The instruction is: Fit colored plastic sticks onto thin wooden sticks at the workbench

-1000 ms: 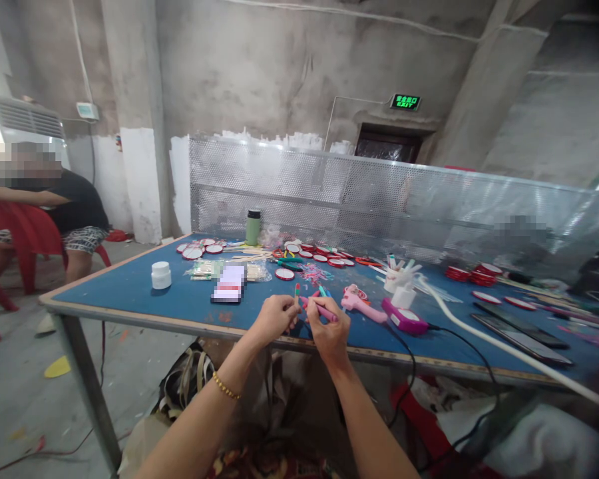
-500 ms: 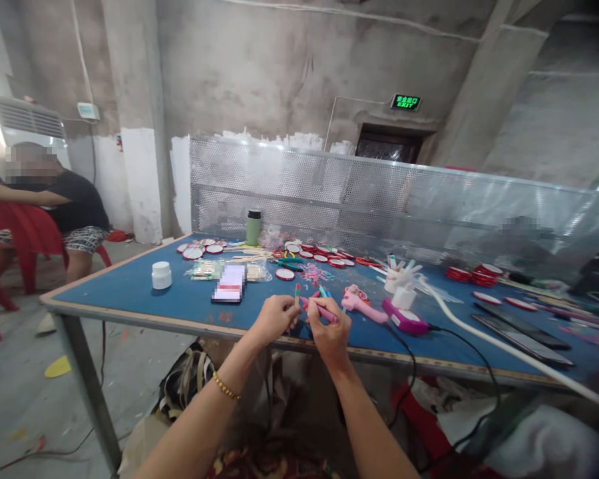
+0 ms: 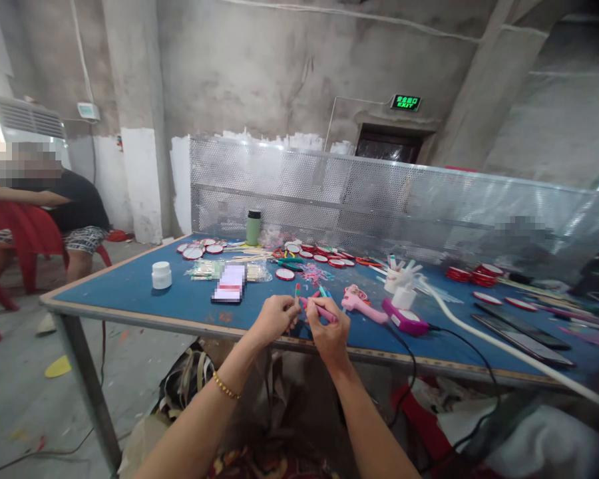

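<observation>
My left hand (image 3: 274, 318) is closed at the near edge of the blue table (image 3: 130, 293), pinching a thin stick with a red and green tip (image 3: 296, 291) that points up. My right hand (image 3: 329, 329) is closed beside it, gripping a pink stick (image 3: 319, 309) laid across toward the left hand. The two hands almost touch. A gold bracelet (image 3: 225, 387) sits on my left wrist. What lies between the fingers is too small to make out.
A pink glue gun (image 3: 362, 303) and a purple device with a black cable (image 3: 405, 318) lie right of my hands. Red-rimmed round discs (image 3: 199, 251), a white jar (image 3: 160, 274), a green flask (image 3: 252, 227) and phones (image 3: 519, 336) are on the table. A perforated metal screen (image 3: 379, 199) stands behind. A person sits at far left (image 3: 74, 206).
</observation>
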`<state>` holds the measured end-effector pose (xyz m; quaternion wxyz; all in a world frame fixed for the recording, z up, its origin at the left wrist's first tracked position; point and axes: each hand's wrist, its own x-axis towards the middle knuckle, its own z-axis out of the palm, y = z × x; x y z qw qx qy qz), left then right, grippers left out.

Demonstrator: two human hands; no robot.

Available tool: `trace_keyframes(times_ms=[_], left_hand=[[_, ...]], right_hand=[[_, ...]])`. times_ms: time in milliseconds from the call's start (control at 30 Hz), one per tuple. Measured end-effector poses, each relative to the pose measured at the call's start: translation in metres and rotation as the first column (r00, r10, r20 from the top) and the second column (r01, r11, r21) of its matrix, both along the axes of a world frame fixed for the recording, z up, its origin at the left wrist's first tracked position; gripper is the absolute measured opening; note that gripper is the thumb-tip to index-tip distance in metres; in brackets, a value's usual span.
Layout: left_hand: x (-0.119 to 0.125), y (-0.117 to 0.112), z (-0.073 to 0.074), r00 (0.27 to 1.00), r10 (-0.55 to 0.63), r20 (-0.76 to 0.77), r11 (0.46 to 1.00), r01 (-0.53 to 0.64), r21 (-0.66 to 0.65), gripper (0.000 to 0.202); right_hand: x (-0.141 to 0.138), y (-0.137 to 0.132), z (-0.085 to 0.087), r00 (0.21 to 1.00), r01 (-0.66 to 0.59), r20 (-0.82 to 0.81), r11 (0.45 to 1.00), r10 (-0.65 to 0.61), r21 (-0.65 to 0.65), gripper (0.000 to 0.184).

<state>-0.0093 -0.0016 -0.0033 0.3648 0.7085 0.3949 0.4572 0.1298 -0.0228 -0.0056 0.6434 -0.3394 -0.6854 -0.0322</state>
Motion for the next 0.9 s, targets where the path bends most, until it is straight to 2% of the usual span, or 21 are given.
trace_keyframes(times_ms=[900], left_hand=[[-0.0001, -0.0011, 0.0003, 1.000, 0.010, -0.005, 1.000, -0.010, 0.012, 0.031]], right_hand=[[0.0005, 0.0017, -0.0006, 1.000, -0.002, 0.017, 1.000, 0.001, 0.013, 0.013]])
